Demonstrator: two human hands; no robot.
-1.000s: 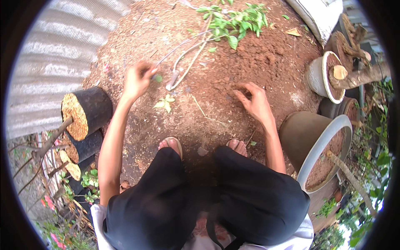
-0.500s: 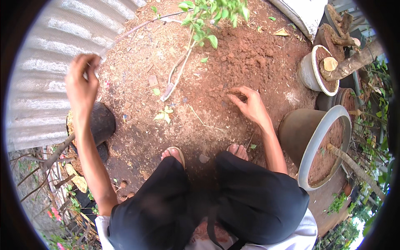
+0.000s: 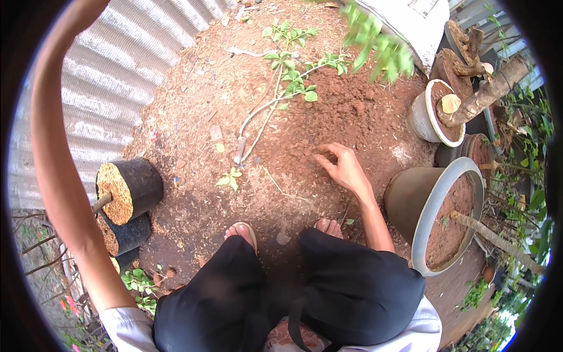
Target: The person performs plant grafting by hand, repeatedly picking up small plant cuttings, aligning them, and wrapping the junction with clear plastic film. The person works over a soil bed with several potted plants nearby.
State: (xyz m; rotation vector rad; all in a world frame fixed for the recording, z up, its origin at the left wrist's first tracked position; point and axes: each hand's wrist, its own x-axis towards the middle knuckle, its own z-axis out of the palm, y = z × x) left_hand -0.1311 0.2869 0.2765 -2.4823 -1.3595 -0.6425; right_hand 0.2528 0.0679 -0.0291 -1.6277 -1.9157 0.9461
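Observation:
My left forearm (image 3: pixel 56 158) stretches up along the left side, and its hand is cut off beyond the top edge. Low over the loose reddish soil (image 3: pixel 346 102) is my right hand (image 3: pixel 343 169), thumb and forefinger apart and nothing visible between them. In front of it, slightly left, leafy cut branches (image 3: pixel 264 108) lie on the ground with their bare ends toward me. A small leafy sprig (image 3: pixel 230 178) lies nearer my feet. At the upper right, a bunch of green leaves (image 3: pixel 384 50) is smeared by motion; what holds it is hidden.
Black planting bags (image 3: pixel 143 185) lie at the left beside a corrugated sheet (image 3: pixel 135 53). On the right are a large grey-rimmed pot (image 3: pixel 417 234), a white pot (image 3: pixel 423 114) with a thick cut trunk, and a white sack (image 3: pixel 410 26).
My left hand has risen out of view past the top edge. Green leaves have swung toward the upper right, uncovering more of the branches on the ground. My right hand keeps nearly the same place.

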